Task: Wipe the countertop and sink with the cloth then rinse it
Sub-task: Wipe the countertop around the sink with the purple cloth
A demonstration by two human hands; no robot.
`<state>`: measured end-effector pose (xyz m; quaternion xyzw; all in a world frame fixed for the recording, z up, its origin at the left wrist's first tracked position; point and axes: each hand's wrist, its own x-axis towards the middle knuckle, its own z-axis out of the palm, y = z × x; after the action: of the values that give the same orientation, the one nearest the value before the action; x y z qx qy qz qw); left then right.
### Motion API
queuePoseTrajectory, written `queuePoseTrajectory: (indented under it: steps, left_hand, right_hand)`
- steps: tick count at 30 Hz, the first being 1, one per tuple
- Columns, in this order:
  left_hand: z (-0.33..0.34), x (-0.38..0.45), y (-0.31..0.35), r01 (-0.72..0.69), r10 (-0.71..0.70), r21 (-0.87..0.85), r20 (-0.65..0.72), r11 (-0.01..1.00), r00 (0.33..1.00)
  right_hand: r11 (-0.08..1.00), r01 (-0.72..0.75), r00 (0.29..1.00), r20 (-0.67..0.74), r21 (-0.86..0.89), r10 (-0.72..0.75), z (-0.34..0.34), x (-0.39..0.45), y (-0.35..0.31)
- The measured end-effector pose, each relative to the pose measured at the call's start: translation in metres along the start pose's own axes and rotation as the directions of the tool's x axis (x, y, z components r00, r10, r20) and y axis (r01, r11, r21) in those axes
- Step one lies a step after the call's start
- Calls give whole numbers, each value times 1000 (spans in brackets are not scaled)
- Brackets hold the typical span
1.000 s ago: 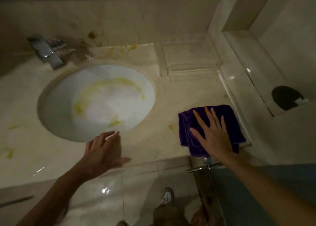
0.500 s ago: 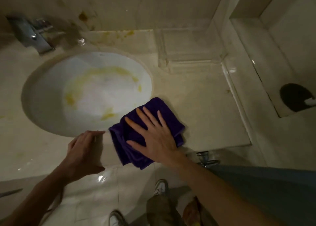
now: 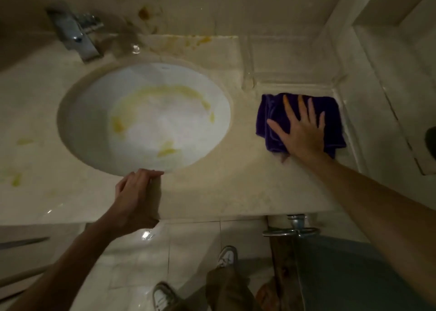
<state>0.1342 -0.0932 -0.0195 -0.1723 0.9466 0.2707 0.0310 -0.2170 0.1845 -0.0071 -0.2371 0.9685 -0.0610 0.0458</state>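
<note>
We press the purple cloth (image 3: 299, 119) flat under the right hand (image 3: 300, 131), fingers straight and spread, none curled round the fabric. Half a second earlier the cloth lay at the front edge of the countertop (image 3: 212, 193) beside the sink (image 3: 146, 117); it now sits near the right back corner, against the raised ledge. We judge the right side mid-wipe. The left hand (image 3: 135, 197) rests, loosely curled and holding nothing, on the front rim of the sink. Yellow stains (image 3: 160, 91) remain in the basin and along the back and left edges.
</note>
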Motion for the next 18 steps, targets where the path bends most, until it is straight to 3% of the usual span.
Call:
queuePoseTrajectory:
  steps: [3, 6, 8, 11, 13, 15, 18]
  left_hand:
    - [-3, -3, 3, -10, 9, 28, 41, 1000, 999]
    - [-10, -12, 10, -34, 29, 65, 87, 997, 996]
    - [-21, -23, 10, 28, -30, 77, 29, 997, 999]
    - [-43, -50, -11, 172, -151, 105, -183, 979, 972]
    - [-55, -69, -36, 329, -291, 76, -309, 941, 906]
    - [-67, -87, -64, 493, -449, 4, -410, 870, 794]
    - [-83, -108, -103, 672, -647, -120, -438, 730, 624]
  right_hand:
    - [976, 215, 976, 48, -35, -213, 4, -67, -15]
    - [948, 315, 946, 93, -40, -310, 11, -124, -35]
    - [931, 364, 927, 108, -38, -358, 18, -140, -59]
    - [855, 518, 850, 133, -32, -510, 28, -148, -116]
    - [768, 640, 761, 138, -6, -633, 35, -151, -161]
    - [665, 746, 655, 149, 29, -741, 41, -155, -211]
    - [545, 836, 530, 166, 64, -832, 51, -159, -287]
